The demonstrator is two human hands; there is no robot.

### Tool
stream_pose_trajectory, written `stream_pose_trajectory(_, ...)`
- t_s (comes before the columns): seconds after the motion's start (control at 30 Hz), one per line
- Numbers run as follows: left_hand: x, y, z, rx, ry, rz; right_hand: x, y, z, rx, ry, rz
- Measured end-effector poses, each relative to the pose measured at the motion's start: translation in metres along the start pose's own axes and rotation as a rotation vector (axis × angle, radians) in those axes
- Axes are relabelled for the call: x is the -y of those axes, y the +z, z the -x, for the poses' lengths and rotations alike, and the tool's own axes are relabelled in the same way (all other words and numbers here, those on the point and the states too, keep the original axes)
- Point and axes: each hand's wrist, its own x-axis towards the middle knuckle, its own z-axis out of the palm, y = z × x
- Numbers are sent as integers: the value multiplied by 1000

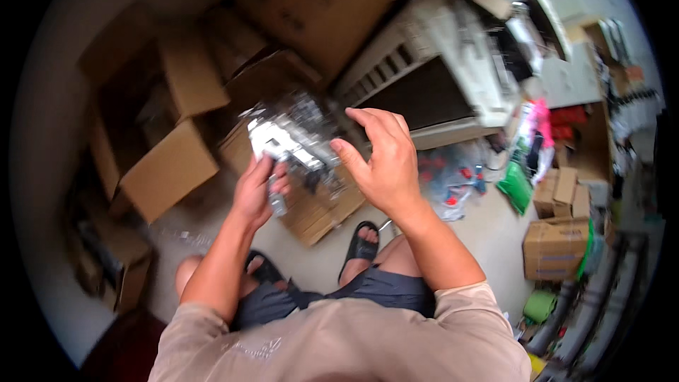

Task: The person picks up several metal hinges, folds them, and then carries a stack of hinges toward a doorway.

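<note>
From my end of the link I take the white slotted casing (460,78) as my landmark, a bulky thing with a dark panel in its front. To its left I see a clear plastic package (293,145), crinkled and shiny, with something silvery and black inside that the blur keeps me from making out. My left hand (258,191), farther left of the casing, grasps the near end of that package, fingers curled and thumb on top. My right hand (385,159) shows in front of the casing's near left part, its grip released, fingers and thumb apart; the thumb is just beside the plastic, and I cannot tell whether they touch. Well left of the casing stands an open cardboard box (187,163), flaps out, and between the two a flattened brown cardboard (322,219) shows beneath the package. Just on the near side of the casing I see clear bags (453,170) with red bits, and to their right a green packet (518,187); farther right and nearer me sits a closed carton (555,255)
</note>
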Motion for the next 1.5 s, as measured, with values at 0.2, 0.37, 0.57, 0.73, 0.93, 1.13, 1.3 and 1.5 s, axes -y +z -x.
stream_pose_trajectory(0.2,2,8,18,-11,-30,-127,16,71,32,367,379,-307)
stream_pose_trajectory(0.37,4,3,26,-48,-12,-173,20,78,40,394,406,-334)
stream_pose_trajectory(0.57,12,4,22,-22,-12,-199,14,87,50,312,365,-269)
stream_pose_trajectory(0.73,15,7,24,33,15,-210,14,78,46,334,297,-186)
stream_pose_trajectory(0.93,13,18,28,5,49,-138,12,75,44,262,-22,35)
stream_pose_trajectory(1.13,17,8,32,3,31,-135,11,78,51,291,4,19)
stream_pose_trajectory(1.3,16,9,33,-96,60,-167,19,83,55,433,305,-214)
stream_pose_trajectory(1.5,18,-2,32,-146,73,-148,33,85,56,459,372,-408)
